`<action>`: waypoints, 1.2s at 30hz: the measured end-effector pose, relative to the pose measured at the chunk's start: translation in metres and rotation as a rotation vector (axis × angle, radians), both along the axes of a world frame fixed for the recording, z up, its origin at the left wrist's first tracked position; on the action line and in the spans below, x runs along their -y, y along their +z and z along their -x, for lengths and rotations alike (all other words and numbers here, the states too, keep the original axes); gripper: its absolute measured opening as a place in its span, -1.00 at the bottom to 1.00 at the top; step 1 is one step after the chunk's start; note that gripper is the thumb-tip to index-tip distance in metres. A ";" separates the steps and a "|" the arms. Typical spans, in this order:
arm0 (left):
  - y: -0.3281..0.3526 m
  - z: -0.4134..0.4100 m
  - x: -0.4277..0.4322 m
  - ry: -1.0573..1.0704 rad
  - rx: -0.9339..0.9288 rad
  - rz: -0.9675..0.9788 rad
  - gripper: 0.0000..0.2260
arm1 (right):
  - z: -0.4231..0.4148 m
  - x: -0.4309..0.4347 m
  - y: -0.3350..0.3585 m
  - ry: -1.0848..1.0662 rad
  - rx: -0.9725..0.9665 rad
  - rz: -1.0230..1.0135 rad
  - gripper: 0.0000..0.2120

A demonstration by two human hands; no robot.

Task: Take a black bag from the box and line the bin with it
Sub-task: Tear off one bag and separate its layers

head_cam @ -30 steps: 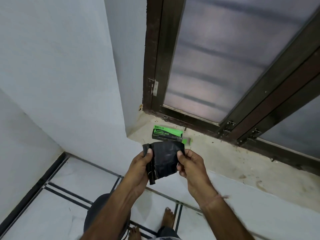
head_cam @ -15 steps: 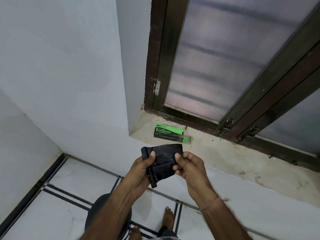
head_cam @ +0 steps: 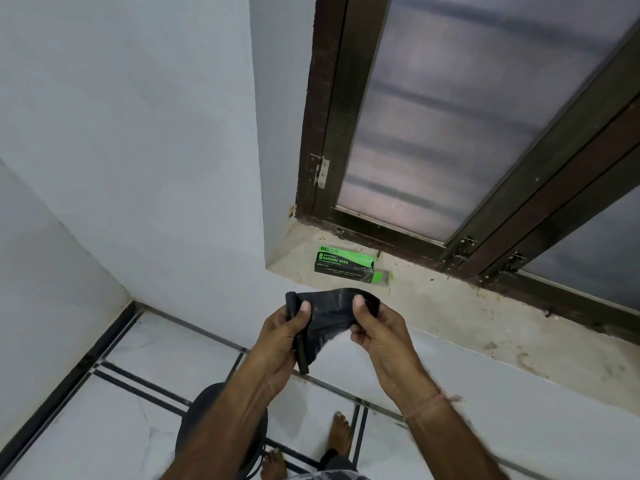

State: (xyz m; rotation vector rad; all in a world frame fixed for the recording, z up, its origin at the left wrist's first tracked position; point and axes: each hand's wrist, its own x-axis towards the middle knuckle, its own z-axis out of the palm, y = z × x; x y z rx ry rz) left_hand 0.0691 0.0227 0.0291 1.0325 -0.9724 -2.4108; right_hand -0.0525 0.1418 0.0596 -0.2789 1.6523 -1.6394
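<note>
While the green garbage-bag box [head_cam: 348, 265] is lying on the stained window ledge [head_cam: 450, 306] just beyond the hands, the black bag [head_cam: 329, 318] is already sitting out of it, held in the air between both hands in front of the person. The left hand [head_cam: 280, 337] is pinching the bag's left end, thumb pressed on the front face, with a tightly rolled edge running down and slightly rightward below that thumb. The right hand [head_cam: 377, 327] is pinching the top right corner, thumb on top and fingers curled behind. The folded bag is stretching side to side between the two grips, so its long axis is lying across the body, and both hands are equally near it. The bin [head_cam: 221, 431], a dark round shape on the tiled floor [head_cam: 104, 410], is standing directly below the left forearm and is partly hidden by it. Judging from this, the coming move is turning on pulling the two grips apart to unfold the bag, then lowering it straight down.
</note>
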 end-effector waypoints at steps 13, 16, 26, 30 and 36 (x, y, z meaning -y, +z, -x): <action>-0.002 0.000 -0.003 -0.094 -0.012 0.047 -0.59 | 0.002 0.009 -0.012 -0.102 -0.146 -0.104 -0.83; -0.002 0.001 -0.005 -0.066 -0.003 0.043 -0.64 | -0.002 0.011 -0.010 -0.097 -0.113 -0.096 -0.77; -0.007 -0.003 -0.002 -0.053 -0.002 0.002 -0.65 | 0.002 0.007 -0.013 0.000 -0.210 -0.140 -0.84; -0.006 -0.001 -0.003 -0.066 0.011 -0.003 -0.61 | 0.000 0.013 -0.012 -0.048 -0.175 -0.138 -0.80; -0.005 -0.002 -0.002 -0.077 -0.008 0.034 -0.62 | -0.004 0.011 -0.003 0.076 -0.132 -0.058 -0.85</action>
